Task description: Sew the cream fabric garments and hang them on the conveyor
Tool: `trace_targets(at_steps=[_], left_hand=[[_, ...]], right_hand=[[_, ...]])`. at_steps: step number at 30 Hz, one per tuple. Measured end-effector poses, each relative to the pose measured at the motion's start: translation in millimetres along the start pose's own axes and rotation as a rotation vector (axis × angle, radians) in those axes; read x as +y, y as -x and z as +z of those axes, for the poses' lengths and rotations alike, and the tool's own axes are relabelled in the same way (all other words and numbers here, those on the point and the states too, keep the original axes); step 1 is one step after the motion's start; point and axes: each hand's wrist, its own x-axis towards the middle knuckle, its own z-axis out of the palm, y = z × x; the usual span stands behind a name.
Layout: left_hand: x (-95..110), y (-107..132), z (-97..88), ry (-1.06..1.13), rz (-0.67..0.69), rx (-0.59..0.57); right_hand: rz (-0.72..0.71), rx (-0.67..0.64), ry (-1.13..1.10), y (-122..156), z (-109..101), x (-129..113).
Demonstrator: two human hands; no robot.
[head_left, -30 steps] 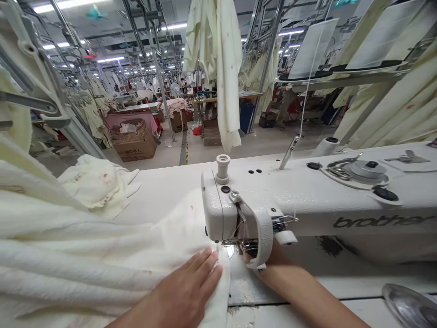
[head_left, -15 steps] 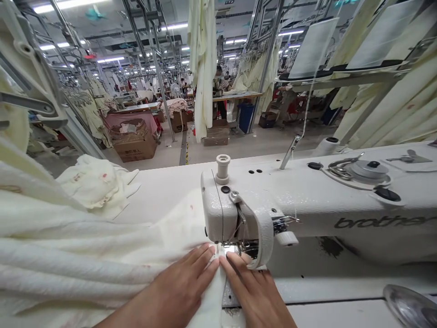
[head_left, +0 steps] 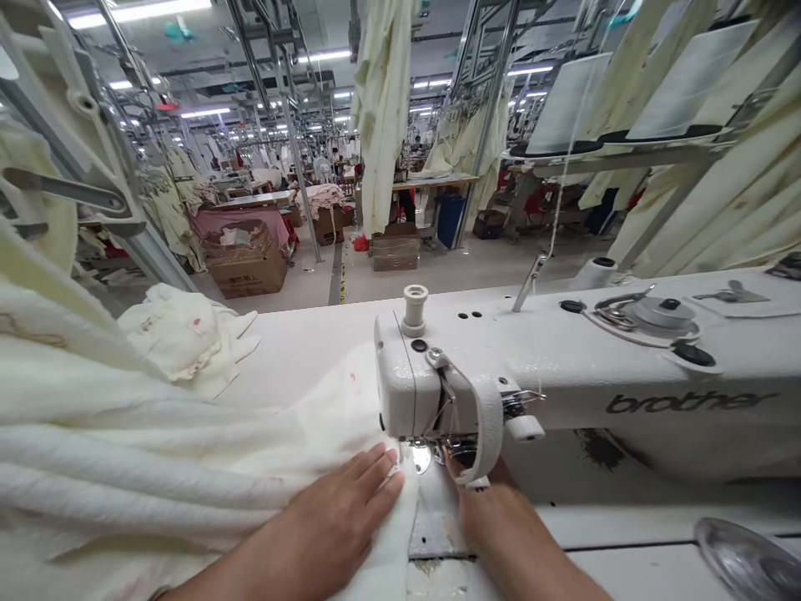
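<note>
The left hand [head_left: 341, 522] lies flat and open on the cream cloth [head_left: 188, 467]. Its fingers are spread a little and press the cloth edge down on the counter [head_left: 626, 559]. It holds nothing, it only pushes down. The fingertips stop just beside the shiny metal plate [head_left: 438, 522] under the needle.

The right hand [head_left: 485, 509] reaches in under the front of the sewing machine [head_left: 563, 376]. Its fingers are hidden behind the white guard, so I cannot tell if they pinch anything or are loose. They seem to be right by the presser foot [head_left: 420, 455].

It looks like the cloth edge is being lined up under the foot, ready for a seam. The next move would need the edge to sit straight under the needle, with the left hand keeping the cloth flat and both hands' fingers clear of the needle.

The big bunch of cloth lies to the left of the left hand, in long folds. Past it, a small crumpled pile of cloth [head_left: 184, 334] sits on the counter.

Far beyond the hands, a long pale garment [head_left: 381, 125] hangs from a rail, and a cardboard box [head_left: 247, 267] stands on the floor.
</note>
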Motion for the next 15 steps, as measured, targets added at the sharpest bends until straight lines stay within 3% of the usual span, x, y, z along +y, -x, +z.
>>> trace_targets(at_steps=[6, 15], left_hand=[[-2.0, 2.6, 6.7, 0.023, 0.029, 0.039], [-2.9, 3.2, 9.8, 0.031, 0.011, 0.058]], right_hand=[[-0.039, -0.027, -0.065, 29.9, -15.9, -41.5], [-0.026, 0.022, -0.084, 23.5, -12.9, -40.2]])
